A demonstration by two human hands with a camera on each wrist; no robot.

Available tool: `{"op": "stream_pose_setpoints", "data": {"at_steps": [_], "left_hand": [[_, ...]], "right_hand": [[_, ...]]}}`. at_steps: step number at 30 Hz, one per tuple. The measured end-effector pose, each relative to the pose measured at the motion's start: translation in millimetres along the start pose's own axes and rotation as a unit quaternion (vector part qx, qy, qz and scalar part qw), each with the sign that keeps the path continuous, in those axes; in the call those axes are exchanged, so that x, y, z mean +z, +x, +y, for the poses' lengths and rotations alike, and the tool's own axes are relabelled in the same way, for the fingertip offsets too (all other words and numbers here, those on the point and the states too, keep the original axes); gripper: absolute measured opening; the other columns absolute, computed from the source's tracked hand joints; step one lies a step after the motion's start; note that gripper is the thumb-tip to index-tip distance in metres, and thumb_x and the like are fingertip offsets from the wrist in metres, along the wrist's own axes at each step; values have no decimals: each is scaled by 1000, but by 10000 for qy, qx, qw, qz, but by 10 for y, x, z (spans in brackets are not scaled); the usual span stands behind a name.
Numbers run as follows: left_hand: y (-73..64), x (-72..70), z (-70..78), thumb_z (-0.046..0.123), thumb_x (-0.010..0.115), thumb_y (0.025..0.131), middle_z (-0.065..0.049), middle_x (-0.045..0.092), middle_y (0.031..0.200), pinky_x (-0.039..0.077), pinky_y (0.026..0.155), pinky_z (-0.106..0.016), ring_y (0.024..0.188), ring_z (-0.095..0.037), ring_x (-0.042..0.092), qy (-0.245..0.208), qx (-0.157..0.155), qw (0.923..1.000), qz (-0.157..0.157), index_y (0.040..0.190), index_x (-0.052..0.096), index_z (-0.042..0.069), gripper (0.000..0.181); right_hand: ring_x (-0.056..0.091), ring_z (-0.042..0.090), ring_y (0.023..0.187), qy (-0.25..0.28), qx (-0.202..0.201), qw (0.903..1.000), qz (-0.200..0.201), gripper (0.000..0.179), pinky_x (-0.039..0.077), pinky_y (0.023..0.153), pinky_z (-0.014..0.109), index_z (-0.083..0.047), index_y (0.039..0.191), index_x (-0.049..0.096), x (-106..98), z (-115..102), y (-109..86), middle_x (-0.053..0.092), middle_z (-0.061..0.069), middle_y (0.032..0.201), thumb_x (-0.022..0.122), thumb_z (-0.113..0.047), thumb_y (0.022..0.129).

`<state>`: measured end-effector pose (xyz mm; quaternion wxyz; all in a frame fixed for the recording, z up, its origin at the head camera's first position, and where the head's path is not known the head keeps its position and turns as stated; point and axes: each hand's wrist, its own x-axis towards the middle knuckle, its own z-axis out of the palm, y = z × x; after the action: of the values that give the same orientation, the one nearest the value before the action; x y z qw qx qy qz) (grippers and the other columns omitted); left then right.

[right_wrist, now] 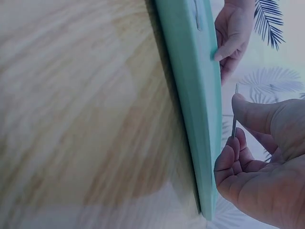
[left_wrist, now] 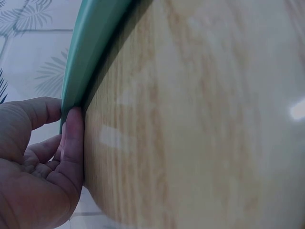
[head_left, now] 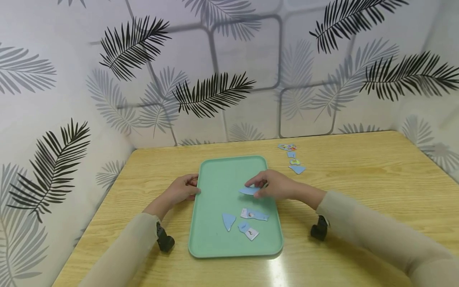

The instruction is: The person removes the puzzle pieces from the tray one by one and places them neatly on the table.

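A green tray [head_left: 215, 243] lies on the wooden table. My left hand [head_left: 183, 188] holds its left rim, the thumb on the upper side and the fingers at the outer edge; the left wrist view shows that hand [left_wrist: 38, 162] pinching the rim. Over the tray's right half, my right hand [head_left: 274, 185] pinches a light blue puzzle piece [head_left: 247, 191] between thumb and fingers. Edge-on in the right wrist view, the piece looks like a thin strip, raised above the tray. Nearer the front lie a blue triangular piece [head_left: 228, 221], a joined pair [head_left: 254, 214] and another pair [head_left: 248, 230].
Several more pieces lie in a column on the table beyond the tray's right side, among them a blue one [head_left: 297, 169] and a multicoloured one [head_left: 288, 147]. A leaf-patterned wall [head_left: 251, 119] stands along the table's back edge.
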<state>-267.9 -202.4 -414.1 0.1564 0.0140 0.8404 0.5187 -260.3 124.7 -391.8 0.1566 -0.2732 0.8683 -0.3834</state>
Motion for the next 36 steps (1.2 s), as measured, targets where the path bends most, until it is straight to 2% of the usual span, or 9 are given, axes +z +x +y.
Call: {"op": "stream_pose_setpoints", "data": {"at_steps": [6, 16, 22, 36], "left_hand": [[3, 2, -3, 1, 62, 92, -13, 53, 109, 54, 79, -35, 98, -23, 55, 13, 4, 10000, 3, 146, 41, 2, 58], [2, -4, -14, 2, 62, 92, -13, 53, 110, 54, 79, -34, 98, -23, 55, 39, 31, 10000, -3, 146, 41, 1, 59], [2, -5, -6, 2, 62, 92, -13, 52, 110, 54, 78, -34, 98, -23, 54, 34, 24, 10000, 1, 147, 40, 1, 59], [5, -9, 0, 2, 62, 92, -13, 52, 110, 54, 79, -35, 98, -23, 54, 28, 52, 10000, -11, 146, 41, 1, 58]], "right_hand": [[56, 22, 106, 39, -86, 9999, 116, 34, 48, 90, 39, -12, 119, 71, -74, 74, -49, 64, 2, 111, 75, -8, 85], [55, 23, 101, -29, -63, 9994, 347, 32, 48, 82, 36, -11, 118, 71, -187, 214, -204, 62, 4, 105, 73, -10, 87], [58, 25, 101, -94, -93, 9987, 493, 33, 49, 82, 37, -7, 120, 70, -299, 304, -307, 65, 6, 110, 74, -13, 87], [56, 25, 97, -214, 155, 9968, 752, 34, 48, 79, 36, -5, 120, 69, -476, 493, -498, 63, 8, 107, 73, -11, 87]]}}
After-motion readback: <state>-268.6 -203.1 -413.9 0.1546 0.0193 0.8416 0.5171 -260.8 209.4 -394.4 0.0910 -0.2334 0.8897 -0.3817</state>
